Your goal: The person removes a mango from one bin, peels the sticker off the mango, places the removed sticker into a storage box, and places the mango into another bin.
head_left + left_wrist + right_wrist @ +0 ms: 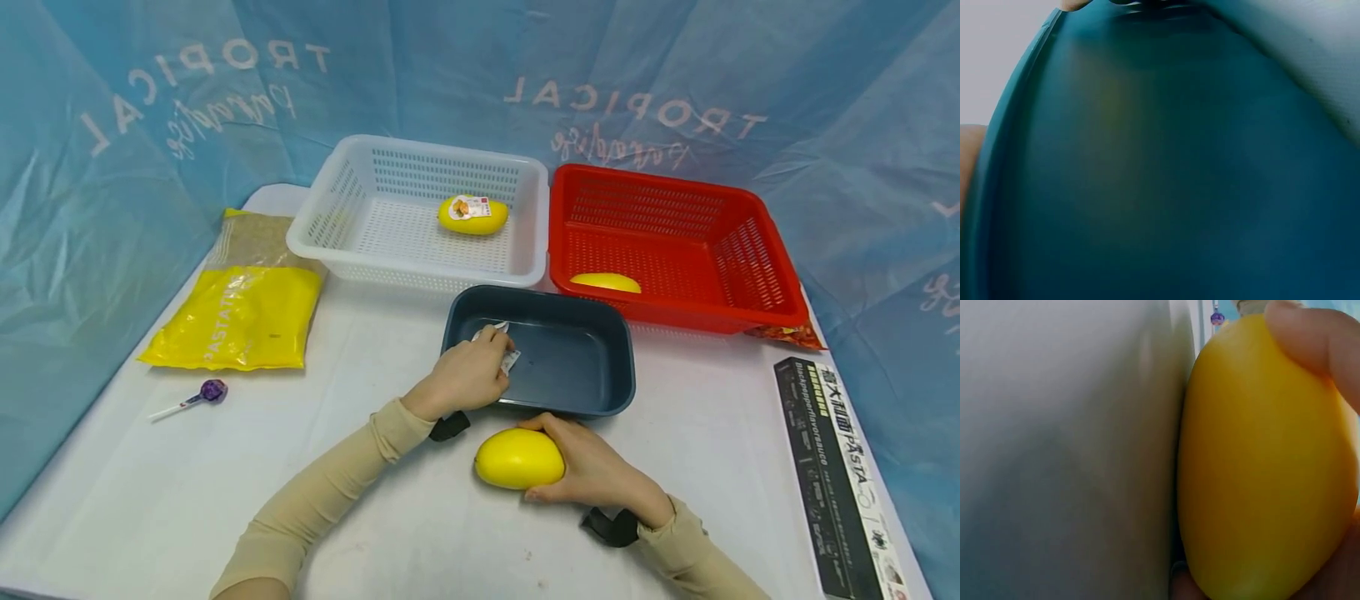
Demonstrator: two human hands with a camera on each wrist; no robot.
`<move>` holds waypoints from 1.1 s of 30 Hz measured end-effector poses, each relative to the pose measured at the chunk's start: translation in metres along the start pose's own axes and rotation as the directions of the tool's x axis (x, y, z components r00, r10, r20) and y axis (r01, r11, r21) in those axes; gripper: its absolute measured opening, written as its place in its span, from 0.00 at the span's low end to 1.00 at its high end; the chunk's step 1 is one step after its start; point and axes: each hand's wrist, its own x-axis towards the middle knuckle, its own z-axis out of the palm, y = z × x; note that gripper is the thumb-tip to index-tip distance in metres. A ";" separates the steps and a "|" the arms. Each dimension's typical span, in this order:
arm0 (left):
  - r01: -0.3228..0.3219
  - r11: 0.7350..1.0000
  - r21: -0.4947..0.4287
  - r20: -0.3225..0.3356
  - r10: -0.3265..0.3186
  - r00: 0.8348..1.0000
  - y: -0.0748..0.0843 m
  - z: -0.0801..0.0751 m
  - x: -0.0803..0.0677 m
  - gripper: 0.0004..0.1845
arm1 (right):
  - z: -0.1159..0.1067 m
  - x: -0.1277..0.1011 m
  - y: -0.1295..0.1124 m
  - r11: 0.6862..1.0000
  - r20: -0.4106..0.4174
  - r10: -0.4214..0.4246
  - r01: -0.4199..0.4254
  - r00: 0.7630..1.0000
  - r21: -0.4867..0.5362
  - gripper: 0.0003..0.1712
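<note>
My left hand point(474, 368) reaches over the near left rim of a dark blue plastic bin point(573, 354). Its curled fingers pinch a small white printed packet point(510, 361) inside, mostly covered by the hand. In the left wrist view the bin's dark floor point(1166, 169) fills the picture, with a fingertip at the top edge. On the white table just before the bin, my right hand point(581, 458) grips a smooth yellow mango-shaped fruit point(519, 458), thumb on the near side and fingers on the far side. That yellow fruit point(1266, 462) fills most of the right wrist view, lying against the tabletop.
Behind the bin stand a white basket point(341, 242) with a labelled yellow fruit point(472, 218) and a red basket point(675, 312) with another yellow fruit point(606, 282). A yellow pasta bag point(255, 317) and a purple lollipop point(212, 391) lie left; a long black-and-white pasta box point(832, 475) lies right.
</note>
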 end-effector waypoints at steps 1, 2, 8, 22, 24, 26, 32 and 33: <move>0.002 1.000 0.006 -0.001 -0.002 1.000 0.000 0.000 0.000 0.20 | 0.000 0.001 -0.001 1.000 0.005 0.001 -0.001 1.000 0.001 0.43; 0.005 1.000 0.009 -0.003 -0.004 1.000 -0.001 0.000 0.000 0.20 | 0.000 0.001 -0.001 1.000 0.009 0.004 -0.004 1.000 0.005 0.43; -0.009 0.999 0.036 -0.007 0.010 1.000 -0.001 0.002 0.000 0.21 | 0.001 0.000 -0.003 0.999 0.008 0.019 -0.020 1.000 0.025 0.43; -0.043 0.999 -0.027 -0.050 0.042 0.998 -0.001 0.000 0.000 0.33 | 0.002 0.000 -0.004 1.000 -0.015 0.000 0.001 1.000 0.022 0.43; -0.041 0.998 -0.039 -0.048 0.040 0.998 -0.001 0.000 0.000 0.32 | 0.002 0.000 -0.004 1.000 -0.021 -0.014 0.015 1.000 0.006 0.44; -0.042 0.997 -0.061 -0.049 0.039 0.998 0.000 -0.002 -0.001 0.29 | 0.001 0.000 -0.003 1.000 -0.024 -0.024 0.024 0.999 -0.001 0.44; -0.123 0.973 -0.196 -0.071 0.110 0.991 0.002 -0.009 -0.005 0.21 | 0.001 -0.001 -0.003 1.000 0.001 -0.014 0.014 1.000 0.025 0.47; -0.148 0.967 -0.209 -0.081 0.134 0.988 0.002 -0.009 -0.006 0.20 | 0.001 -0.001 -0.003 1.000 0.005 -0.013 0.013 1.000 0.026 0.48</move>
